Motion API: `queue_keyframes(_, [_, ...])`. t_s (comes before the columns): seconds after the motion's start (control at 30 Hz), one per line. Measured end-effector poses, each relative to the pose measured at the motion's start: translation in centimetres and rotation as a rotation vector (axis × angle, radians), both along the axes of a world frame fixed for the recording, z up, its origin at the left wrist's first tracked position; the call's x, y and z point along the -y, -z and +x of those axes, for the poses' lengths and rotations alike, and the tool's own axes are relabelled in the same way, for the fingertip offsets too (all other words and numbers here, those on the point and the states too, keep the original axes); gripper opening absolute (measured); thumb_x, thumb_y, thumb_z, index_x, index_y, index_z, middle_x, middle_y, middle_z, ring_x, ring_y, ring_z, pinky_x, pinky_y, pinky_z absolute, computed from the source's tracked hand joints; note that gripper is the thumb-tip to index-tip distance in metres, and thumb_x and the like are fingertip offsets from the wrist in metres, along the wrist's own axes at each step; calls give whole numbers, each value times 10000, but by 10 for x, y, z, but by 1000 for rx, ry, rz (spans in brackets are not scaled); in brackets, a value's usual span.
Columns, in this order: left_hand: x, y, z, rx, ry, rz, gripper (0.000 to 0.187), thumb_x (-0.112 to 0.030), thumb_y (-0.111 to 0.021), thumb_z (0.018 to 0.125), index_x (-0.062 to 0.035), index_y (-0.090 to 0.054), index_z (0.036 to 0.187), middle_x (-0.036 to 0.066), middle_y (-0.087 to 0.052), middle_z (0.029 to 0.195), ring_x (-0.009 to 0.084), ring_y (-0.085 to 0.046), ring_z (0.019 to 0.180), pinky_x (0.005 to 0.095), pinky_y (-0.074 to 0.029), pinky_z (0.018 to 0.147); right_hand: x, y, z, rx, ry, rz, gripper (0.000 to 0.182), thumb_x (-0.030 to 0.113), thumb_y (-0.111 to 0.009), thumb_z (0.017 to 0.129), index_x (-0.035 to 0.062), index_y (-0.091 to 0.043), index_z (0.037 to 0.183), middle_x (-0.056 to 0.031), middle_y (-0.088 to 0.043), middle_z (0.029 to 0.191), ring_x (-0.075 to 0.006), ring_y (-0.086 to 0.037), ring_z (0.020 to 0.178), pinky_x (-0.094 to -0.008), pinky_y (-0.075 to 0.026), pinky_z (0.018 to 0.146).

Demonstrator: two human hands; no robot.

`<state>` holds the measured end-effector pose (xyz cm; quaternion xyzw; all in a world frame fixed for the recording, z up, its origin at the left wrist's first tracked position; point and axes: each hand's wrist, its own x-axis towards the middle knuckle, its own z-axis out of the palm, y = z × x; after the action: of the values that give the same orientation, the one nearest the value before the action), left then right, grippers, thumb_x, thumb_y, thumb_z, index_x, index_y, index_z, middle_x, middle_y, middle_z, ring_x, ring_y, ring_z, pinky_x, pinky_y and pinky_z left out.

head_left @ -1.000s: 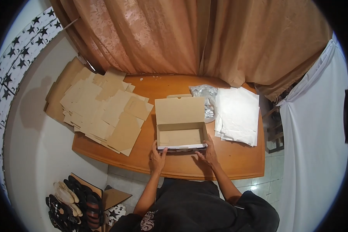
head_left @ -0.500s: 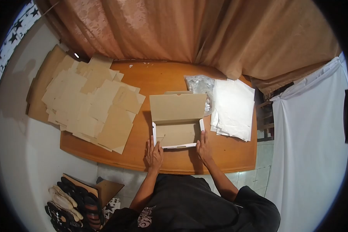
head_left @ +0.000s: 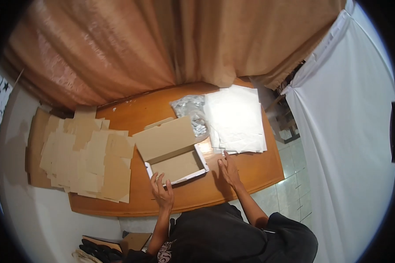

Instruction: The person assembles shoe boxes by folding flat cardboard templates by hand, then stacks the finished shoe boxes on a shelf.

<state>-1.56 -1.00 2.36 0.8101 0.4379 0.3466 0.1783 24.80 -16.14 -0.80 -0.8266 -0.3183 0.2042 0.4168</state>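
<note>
Nearest is the person's dark short-sleeved shirt (head_left: pixel 224 236), with bare forearms stretched forward over the rounded near edge of a wooden counter (head_left: pixel 260 172). Down at the left, beside the counter, some dark and pale footwear (head_left: pixel 96 249) is partly cut off by the frame.

The left hand (head_left: pixel 163 195) is at the front-left corner of an open cardboard box (head_left: pixel 175 166), its fingers spread and loosely bent, tips against the edge; how firmly they press I cannot tell. The right hand (head_left: pixel 230 172) lies off the box's right side, fingers released and extended, thumb apart. Its index fingertip points to the near edge of a stack of white paper sheets (head_left: pixel 235 118); whether it touches them is unclear.

The box sits on the counter between the hands, turned at an angle, brown inside and white along its outer rim, its lid (head_left: pixel 166 138) tilted up on the far side. To its left, overlapping flat cardboard pieces (head_left: pixel 87 158) spread over the counter. Behind the lid's right side, a clear plastic bag (head_left: pixel 193 111) with silvery contents lies against the paper. Farthest back hangs a brown curtain (head_left: pixel 175 44), with white cloth (head_left: pixel 333 109) draped at the right.
</note>
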Motion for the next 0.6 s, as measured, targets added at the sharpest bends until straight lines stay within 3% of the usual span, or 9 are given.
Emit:
queue_keyframes(0.1, [9, -19, 64, 281, 255, -219, 249, -133, -553, 992, 27, -612, 1174, 215, -582, 1191, 385, -570, 1132, 452, -446, 993, 20, 7, 38, 137, 38, 25, 513, 303, -565, 1009, -21, -480, 1397, -235, -530, 1385, -394, -482, 1283, -451, -386, 1097])
queue_keyframes(0.3, [43, -22, 206, 131, 542, -601, 230, -179, -606, 976, 25, -647, 1073, 193, -636, 1072, 340, -647, 983, 421, -514, 890, 57, 20, 122, 275, 49, 34, 392, 164, -601, 965, -23, -542, 1304, -226, -564, 1324, -399, -507, 1225, -459, -422, 1059])
queue_keyframes(0.4, [53, 12, 270, 54, 558, -653, 227, -195, -622, 966, 7, -661, 1061, 196, -647, 1055, 338, -655, 975, 418, -522, 861, 63, 29, 165, 354, 76, -8, 347, 128, -596, 952, -28, -574, 1261, -217, -575, 1305, -391, -515, 1200, -456, -438, 1038])
queue_keyframes(0.6, [51, 54, 358, -174, 575, -495, 241, -209, -604, 951, -4, -668, 1061, 180, -656, 1081, 355, -631, 1028, 426, -501, 899, 58, 62, 233, 517, 86, -164, 385, 39, -579, 899, 11, -603, 1283, -181, -575, 1335, -351, -503, 1234, -453, -444, 1033])
